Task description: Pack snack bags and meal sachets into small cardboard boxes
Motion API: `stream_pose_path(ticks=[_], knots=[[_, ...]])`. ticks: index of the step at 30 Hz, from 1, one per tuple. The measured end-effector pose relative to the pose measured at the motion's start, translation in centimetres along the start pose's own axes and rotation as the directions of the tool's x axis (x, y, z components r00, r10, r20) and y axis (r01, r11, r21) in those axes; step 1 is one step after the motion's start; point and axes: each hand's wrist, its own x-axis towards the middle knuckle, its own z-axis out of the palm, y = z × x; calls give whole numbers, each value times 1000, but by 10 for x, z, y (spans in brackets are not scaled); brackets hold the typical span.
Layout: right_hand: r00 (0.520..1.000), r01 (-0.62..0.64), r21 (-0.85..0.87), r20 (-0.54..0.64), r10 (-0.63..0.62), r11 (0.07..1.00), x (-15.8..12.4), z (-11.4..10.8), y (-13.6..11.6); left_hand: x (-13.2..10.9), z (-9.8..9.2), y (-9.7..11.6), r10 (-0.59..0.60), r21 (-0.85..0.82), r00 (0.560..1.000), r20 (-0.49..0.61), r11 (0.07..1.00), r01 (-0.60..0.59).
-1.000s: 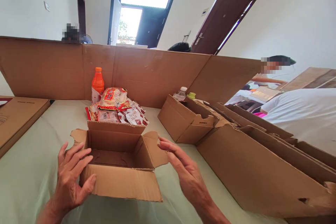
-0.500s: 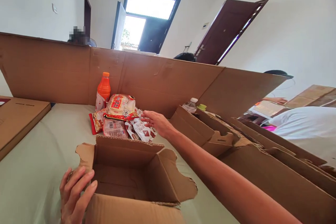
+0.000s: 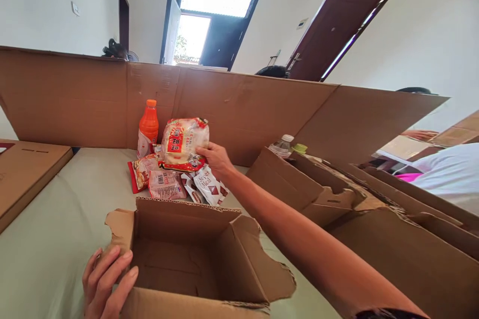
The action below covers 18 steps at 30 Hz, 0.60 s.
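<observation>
My right hand (image 3: 217, 159) is closed on the right edge of a red-and-clear snack bag (image 3: 185, 144), raised and tilted above the other packs. Below it lie a red snack packet (image 3: 142, 172), a pink packet (image 3: 166, 185) and white-and-brown packets, one a "Super Meal" packet (image 3: 211, 185). An orange drink bottle (image 3: 148, 127) stands upright behind them. In front, an open cardboard box (image 3: 194, 304) shows a bare inside, its side flaps folded outward. My left hand (image 3: 108, 281) grips its left side near the front corner, fingers curled over the edge.
A tall cardboard panel (image 3: 232, 109) runs along the back of the table. At the right stand open cardboard boxes (image 3: 396, 254) with a clear bottle (image 3: 283, 144) behind. A flat carton (image 3: 33, 169) lies at the left. Another person's white clothing (image 3: 449, 172) shows far right.
My right hand, open above the packets before, has taken hold of the snack bag and lifted it slightly up and right. My left hand stays on the box. The view has shifted a little.
</observation>
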Motion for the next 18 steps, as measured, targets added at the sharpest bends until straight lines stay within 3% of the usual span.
stream_pose_path(ticks=[3, 6, 9, 11, 15, 18], knots=[[996, 80, 19, -30, -80, 997, -35, -43, -30, 5, -4, -2, 49, 6, 998, 31, 999, -49], [994, 92, -78, -54, -96, 993, -85, -104, -56, 14, -7, 1, 75, -22, 997, 35, 997, -75], [999, -27, -289, -41, 16, 957, -139, -161, -66, 23, -9, 5, 111, -56, 993, 31, 992, -109], [995, -92, -421, -8, 98, 902, -171, -188, -59, 27, -10, 5, 116, -69, 993, 34, 991, -113], [969, -103, -651, 105, 224, 752, -210, -206, -30, 30, -9, 3, 120, -86, 992, 49, 990, -115], [972, -78, -731, 95, 214, 678, -218, -204, -19, 31, -7, 4, 130, -80, 991, 8, 988, -129]])
